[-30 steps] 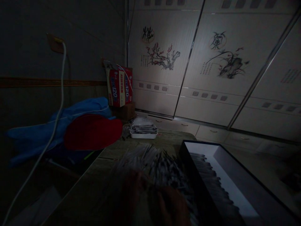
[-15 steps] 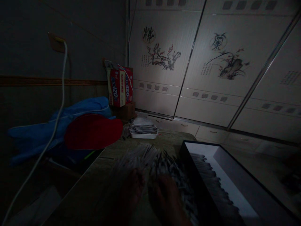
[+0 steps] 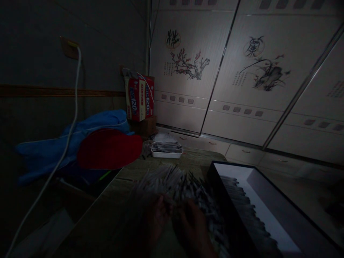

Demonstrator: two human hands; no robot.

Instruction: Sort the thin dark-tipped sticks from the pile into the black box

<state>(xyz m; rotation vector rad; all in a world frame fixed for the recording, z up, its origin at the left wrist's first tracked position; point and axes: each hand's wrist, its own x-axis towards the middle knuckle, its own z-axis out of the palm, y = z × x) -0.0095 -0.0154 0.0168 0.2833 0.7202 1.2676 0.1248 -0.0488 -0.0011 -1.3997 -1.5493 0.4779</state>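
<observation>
The room is very dark. My left hand (image 3: 157, 220) and my right hand (image 3: 196, 227) rest side by side at the near edge of a heap of thin pale sticks (image 3: 177, 186) spread on the table (image 3: 113, 215). Both hands touch the sticks, with the fingers curled down into the heap. It is too dim to see what the fingers grip. To the right of my right hand lies an open black box (image 3: 258, 208) with a white inside and rows of sticks in it.
A small white tray (image 3: 166, 149) of sticks sits at the table's far end. Left of it lie a red cushion (image 3: 109, 148) and blue cloth (image 3: 72, 139). A red carton (image 3: 139, 95) stands by the wall. A white cable (image 3: 67, 132) hangs at left. Painted cabinet doors (image 3: 242, 71) fill the back.
Both hands have slid forward, further into the heap of sticks, and sit closer together. The view has shifted slightly to the left.
</observation>
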